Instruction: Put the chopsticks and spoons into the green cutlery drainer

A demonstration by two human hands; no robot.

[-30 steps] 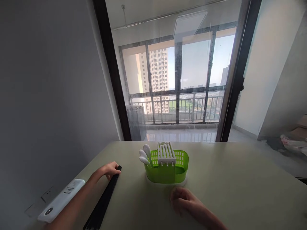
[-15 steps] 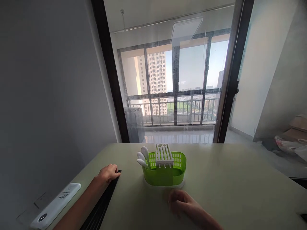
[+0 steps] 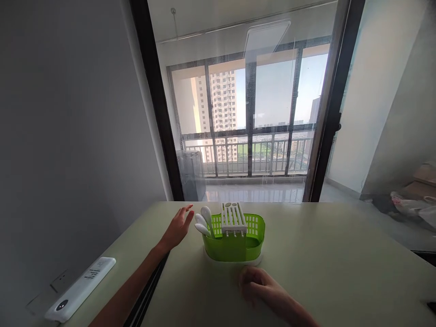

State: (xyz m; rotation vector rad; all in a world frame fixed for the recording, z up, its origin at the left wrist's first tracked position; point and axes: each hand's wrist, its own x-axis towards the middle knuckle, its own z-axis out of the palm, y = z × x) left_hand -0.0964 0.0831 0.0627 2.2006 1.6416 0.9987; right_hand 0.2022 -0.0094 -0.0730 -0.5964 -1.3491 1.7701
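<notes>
My left hand [image 3: 179, 227] is stretched out just left of the white spoons [image 3: 205, 215], fingers apart and nothing in them. Several of these spoons lean together in the left end of a green basket [image 3: 225, 249]. A white slotted rack [image 3: 233, 218] with small hooks sits across the basket's middle. Under my left forearm lies a bundle of long thin black sticks [image 3: 150, 290], like chopsticks, partly hidden. My right hand [image 3: 260, 286] rests on the table in front of the basket, its fingers curled in loosely and slightly blurred, with nothing visible in it.
A long white device [image 3: 83, 288] with a round black spot lies along the left edge of the pale green table [image 3: 323, 254], beside the grey wall. Behind the table stands a glass door with a dark frame [image 3: 325, 136]. A small dark object [image 3: 432, 306] is at the right edge.
My left hand has moved forward and right, away from the black sticks toward the spoons, and its fingers have spread. The right hand and the basket have stayed in place.
</notes>
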